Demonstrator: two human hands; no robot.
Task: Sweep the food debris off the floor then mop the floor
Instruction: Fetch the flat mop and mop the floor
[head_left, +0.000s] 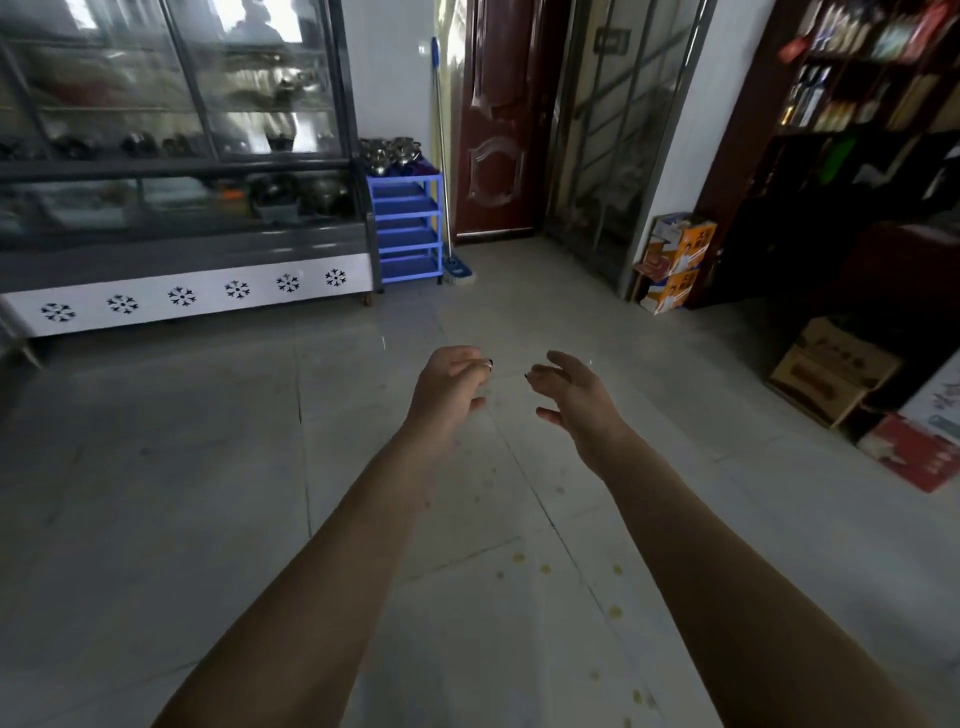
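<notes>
fingers (462, 356): loosely curled, empty, left hand (451, 388) and right hand (575, 402) apart
mop (441, 171): upright, just right of blue rack (408, 228), far beyond fingers
food debris (545, 569): floor (156, 493), well short of blue rack, behind fingers

1. A blue rack (408, 228) stands at the far wall.
2. A mop (457, 268) leans upright just right of the rack.
3. The left hand (449, 387) and right hand (574, 397) reach toward the rack, empty, fingers loosely curled.
4. Food debris (615, 612) dots the floor (208, 467) well short of the rack.
</notes>
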